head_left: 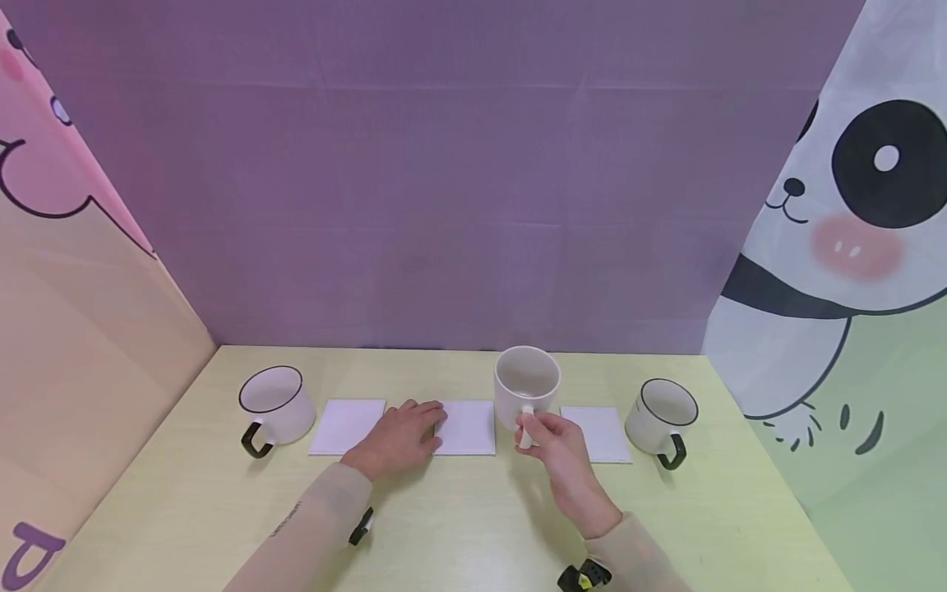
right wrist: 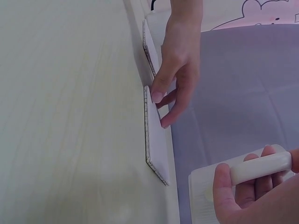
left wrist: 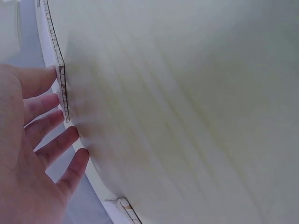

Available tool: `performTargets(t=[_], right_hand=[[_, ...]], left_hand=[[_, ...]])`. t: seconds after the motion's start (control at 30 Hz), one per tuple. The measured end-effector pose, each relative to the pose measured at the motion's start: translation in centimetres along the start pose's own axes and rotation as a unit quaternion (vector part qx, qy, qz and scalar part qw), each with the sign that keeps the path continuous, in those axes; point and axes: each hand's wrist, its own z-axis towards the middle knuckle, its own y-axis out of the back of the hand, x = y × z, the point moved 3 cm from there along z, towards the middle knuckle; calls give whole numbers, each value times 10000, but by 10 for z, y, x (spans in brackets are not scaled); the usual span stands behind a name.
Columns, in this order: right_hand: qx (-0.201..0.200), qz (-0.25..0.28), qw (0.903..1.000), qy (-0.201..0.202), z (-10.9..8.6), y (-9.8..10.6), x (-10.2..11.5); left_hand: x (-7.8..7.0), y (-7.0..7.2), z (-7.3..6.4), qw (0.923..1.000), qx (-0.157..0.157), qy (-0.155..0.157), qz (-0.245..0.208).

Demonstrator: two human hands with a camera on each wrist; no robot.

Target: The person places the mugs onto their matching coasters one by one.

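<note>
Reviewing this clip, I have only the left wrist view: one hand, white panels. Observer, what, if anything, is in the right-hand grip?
Observer: The right-hand grip holds a white mug by its handle.
Operator: Any other mugs?
Observer: Two, both black-handled: a left mug and a right mug, at opposite ends of the row.
Operator: What lies between the held mug and the right one?
Observer: A white panel, flat on the table.

Purple backdrop (head_left: 459, 181) behind pale table (head_left: 459, 526)
</note>
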Motion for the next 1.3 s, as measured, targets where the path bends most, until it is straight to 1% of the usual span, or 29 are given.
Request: performTargets(t=[0.17,0.43,0.53,0.73,0.97,1.13,1.3], right_hand=[[37,26,10000,-8,0,-4,0],[36,103,9999,-65,0,-14,0],[55,102,9999,-79,1,-17,0],[110,128,9998,-127,1,-21,-1],[116,60,9999,-101,2,-27,-3],[169,41,9998,-101,2,-31,-3],[197,-9,9998,-98,1,-36,-2]], left_hand=[[1,0,0,10000,-22,-11,-12],[1,0,0,10000,32,51,-10],[0,1,-1,9999,12,64,-78],[-1,2,-1,10000,-5,53,-42],[0,1,0,10000,-26,32,-43],[1,1,1,9999,-112,-21,-30],[1,1,0,10000,-52,47,-39]])
